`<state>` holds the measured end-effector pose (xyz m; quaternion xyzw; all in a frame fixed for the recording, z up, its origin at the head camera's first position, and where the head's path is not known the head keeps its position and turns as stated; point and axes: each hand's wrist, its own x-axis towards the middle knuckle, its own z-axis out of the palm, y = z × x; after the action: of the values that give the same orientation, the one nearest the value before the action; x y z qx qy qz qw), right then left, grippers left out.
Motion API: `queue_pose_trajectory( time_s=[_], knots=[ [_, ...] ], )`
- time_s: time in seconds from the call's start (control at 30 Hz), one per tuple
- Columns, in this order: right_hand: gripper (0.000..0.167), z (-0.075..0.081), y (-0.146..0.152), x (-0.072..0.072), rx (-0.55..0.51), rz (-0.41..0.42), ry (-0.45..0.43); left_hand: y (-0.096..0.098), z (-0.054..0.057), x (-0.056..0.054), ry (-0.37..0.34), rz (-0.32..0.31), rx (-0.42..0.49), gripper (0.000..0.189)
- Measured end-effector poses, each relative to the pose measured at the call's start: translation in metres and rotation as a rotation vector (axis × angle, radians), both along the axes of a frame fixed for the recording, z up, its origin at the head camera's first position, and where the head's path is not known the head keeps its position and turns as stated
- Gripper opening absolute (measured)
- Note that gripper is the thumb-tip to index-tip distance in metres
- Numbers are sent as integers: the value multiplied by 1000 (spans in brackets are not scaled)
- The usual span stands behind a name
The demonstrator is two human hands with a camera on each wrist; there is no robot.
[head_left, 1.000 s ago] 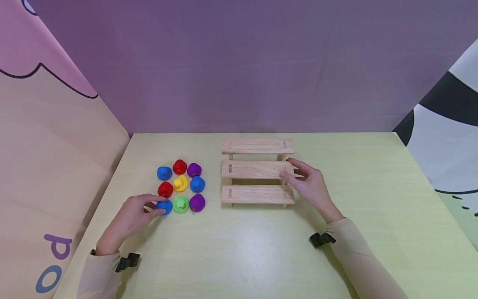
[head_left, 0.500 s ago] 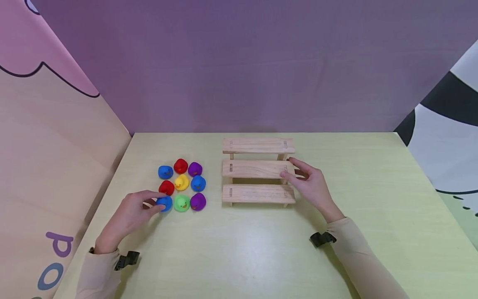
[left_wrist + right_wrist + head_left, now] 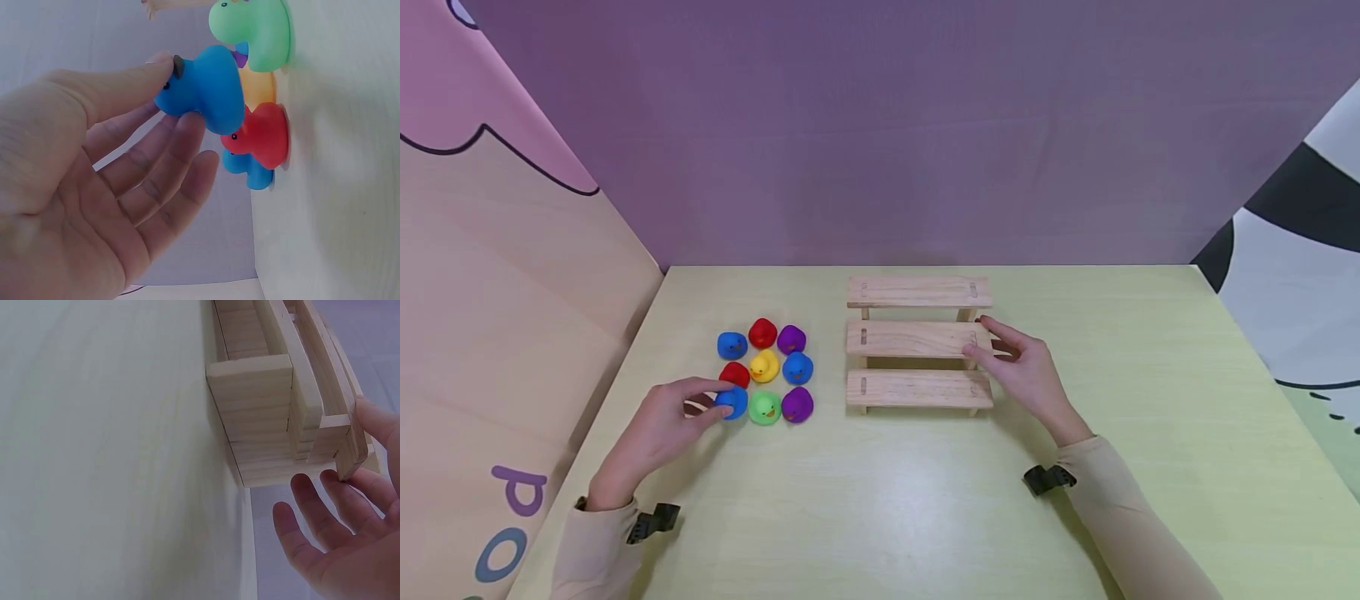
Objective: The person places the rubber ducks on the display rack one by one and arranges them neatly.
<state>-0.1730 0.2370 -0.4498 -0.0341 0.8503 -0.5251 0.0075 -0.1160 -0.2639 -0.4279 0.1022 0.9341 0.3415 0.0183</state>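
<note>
My left hand [image 3: 664, 421] pinches blue duck [image 3: 733, 403] left of rack [image 3: 913, 342]; right hand [image 3: 1028, 371] grips rack. Likely pick-up; next: steady lift.

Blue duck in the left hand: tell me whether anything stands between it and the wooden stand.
Yes: the green duck and, past it, the front purple duck stand between the blue duck and the wooden stand. The left hand holds the blue duck off the table, though probably too low to clear them.
</note>
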Motion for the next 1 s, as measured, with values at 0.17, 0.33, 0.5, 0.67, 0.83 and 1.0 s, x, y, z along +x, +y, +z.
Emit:
queue_pose_trajectory(
  time_s=[0.17,0.33,0.5,0.67,0.83,1.0],
  knots=[
    [68,1,2,-1,22,16,-4,5,1,-3,100,-17,33,32],
    [70,1,3,-2,44,23,-9,11,5,-7,178,-23,72,34],
    [71,-2,5,-4,56,33,-9,15,7,-10,183,-19,83,33],
    [72,-4,5,-4,57,44,-2,17,6,-11,193,-22,97,33],
    [71,-5,6,-4,60,43,6,19,8,-12,209,-30,93,33],
    [70,-6,8,-4,64,32,14,22,10,-16,229,-45,92,33]
  ],
)
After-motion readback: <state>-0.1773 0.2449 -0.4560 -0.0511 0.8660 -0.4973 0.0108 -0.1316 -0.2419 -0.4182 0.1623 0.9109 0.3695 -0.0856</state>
